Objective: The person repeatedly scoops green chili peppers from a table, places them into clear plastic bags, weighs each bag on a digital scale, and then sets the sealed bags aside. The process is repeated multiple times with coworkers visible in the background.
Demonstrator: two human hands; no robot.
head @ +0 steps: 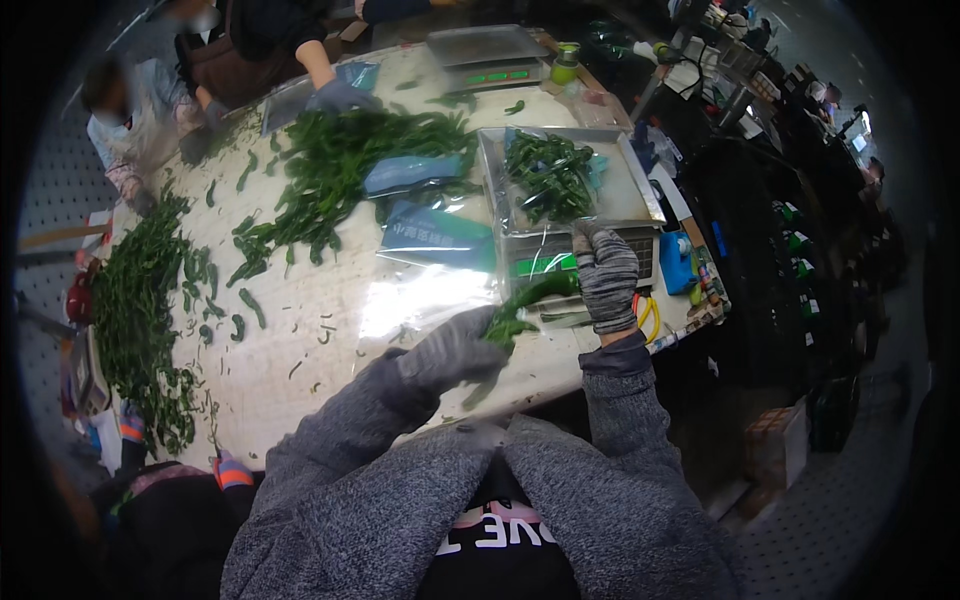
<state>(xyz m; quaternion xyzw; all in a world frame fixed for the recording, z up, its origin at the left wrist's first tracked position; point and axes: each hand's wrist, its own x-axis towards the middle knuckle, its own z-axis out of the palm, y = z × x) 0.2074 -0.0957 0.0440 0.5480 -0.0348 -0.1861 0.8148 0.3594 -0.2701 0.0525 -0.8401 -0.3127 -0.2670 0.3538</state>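
Observation:
My left hand [454,352], in a grey knit glove and blurred, is closed around a few long green peppers [514,319] above the near table edge. My right hand [606,277], in a striped grey glove, has its fingers curled on the near edge of a clear plastic bag [559,221]. That bag holds many green peppers [551,176] and lies in the metal tray [634,184] of a weighing scale. Below the tray, the scale's lit green display [536,265] is partly covered by shiny film. Flat printed bags [439,232] lie left of the scale.
A large pepper heap [360,161] lies mid-table, another [139,322] along the left edge. A second scale [487,56] and a green jar [565,64] stand at the back. A blue container [677,262] sits right. Co-workers' gloved hands [341,96] work around the table.

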